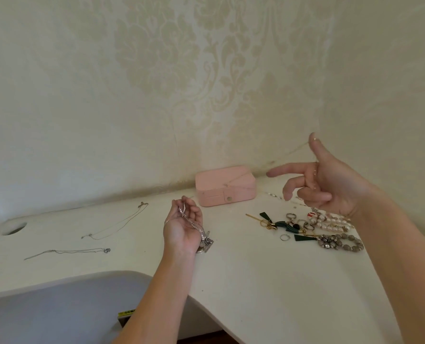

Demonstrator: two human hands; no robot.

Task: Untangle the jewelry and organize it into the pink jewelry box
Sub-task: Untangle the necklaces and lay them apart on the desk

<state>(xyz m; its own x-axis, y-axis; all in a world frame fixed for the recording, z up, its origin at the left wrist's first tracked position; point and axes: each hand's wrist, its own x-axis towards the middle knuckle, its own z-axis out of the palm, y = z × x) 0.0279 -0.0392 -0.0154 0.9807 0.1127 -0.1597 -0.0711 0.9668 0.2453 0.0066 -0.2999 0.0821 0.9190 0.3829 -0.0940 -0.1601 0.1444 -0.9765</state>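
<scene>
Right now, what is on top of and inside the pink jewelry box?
The pink jewelry box is shut, so its inside is hidden. A fine gold chain from the right hand crosses over the lid; whether it touches cannot be told.

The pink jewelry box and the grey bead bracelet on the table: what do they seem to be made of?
The pink jewelry box looks covered in matte faux leather or a similar soft skin: even, dull sheen, rounded edges. Its round snap shines like pale metal. The grey bead bracelet looks like stone or glass beads, half-glossy with mottled grey; which one, the picture leaves open.
</scene>
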